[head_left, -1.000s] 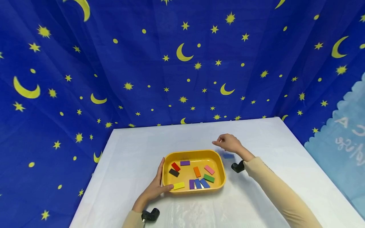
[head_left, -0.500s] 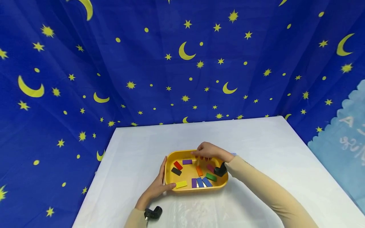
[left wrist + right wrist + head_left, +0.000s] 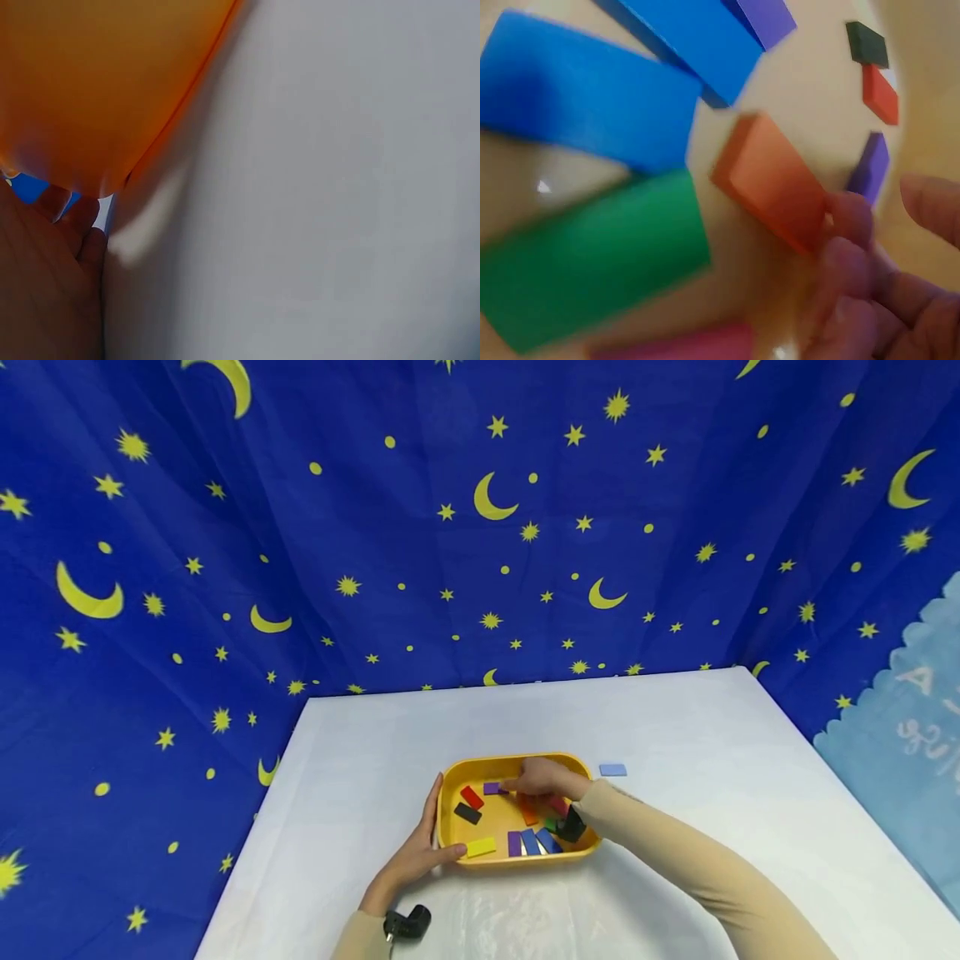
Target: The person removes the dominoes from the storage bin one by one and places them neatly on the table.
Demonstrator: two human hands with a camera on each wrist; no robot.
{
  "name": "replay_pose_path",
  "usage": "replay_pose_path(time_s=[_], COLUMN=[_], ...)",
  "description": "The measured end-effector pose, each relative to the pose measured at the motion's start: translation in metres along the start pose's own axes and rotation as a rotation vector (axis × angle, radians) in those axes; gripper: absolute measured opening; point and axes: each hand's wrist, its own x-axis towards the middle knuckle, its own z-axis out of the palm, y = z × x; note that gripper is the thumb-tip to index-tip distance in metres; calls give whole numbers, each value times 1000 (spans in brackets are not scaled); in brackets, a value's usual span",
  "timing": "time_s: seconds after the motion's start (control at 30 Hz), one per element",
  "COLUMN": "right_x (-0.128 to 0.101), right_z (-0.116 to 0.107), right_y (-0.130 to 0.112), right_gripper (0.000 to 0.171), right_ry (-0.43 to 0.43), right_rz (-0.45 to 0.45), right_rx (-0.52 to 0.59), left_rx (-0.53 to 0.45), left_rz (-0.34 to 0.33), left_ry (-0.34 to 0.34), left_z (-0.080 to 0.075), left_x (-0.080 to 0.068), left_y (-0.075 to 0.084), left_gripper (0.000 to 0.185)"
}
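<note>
The yellow tray [image 3: 517,857] sits near the middle of the white table [image 3: 697,727], a little toward the person, and it holds a scatter of small coloured tiles. The right hand [image 3: 542,778] is down inside the tray, over its far half, fingers bent with their tips at the orange tile [image 3: 528,814] and close to the purple tile [image 3: 491,788]; from the wrist view the fingertips [image 3: 851,217] touch the end of the orange tile [image 3: 776,191], but I cannot tell whether they have actually gripped it. Around it lie a green tile [image 3: 592,259], two blue tiles [image 3: 585,94] side by side, a pink one at the bottom edge, and farther off a red tile [image 3: 471,797], a black tile [image 3: 467,813] and a yellow tile [image 3: 481,847]. The left hand [image 3: 420,852] rests flat against the tray's left wall, fingers straight along the side and the thumb hooked over the near rim. A single light blue tile [image 3: 612,769] lies on the table just beyond the tray's right far corner. A blue cloth with yellow stars and moons [image 3: 480,527] hangs behind the table.
</note>
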Motion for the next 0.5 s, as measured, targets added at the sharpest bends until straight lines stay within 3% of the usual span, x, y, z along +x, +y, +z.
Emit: replay_pose_path(time_s=[0.27,0.5], right_x=[6,11], right_z=[12,19], right_y=[-1,1], right_gripper=[45,45], right_ry=[110,104], right_rz=[4,20], right_rx=[-44,-88], left_rx=[-1,-5], left_rz=[16,26], left_ry=[7,-11], left_z=[-1,-3], left_x=[0,1], left_y=[1,-3], left_gripper=[108,110])
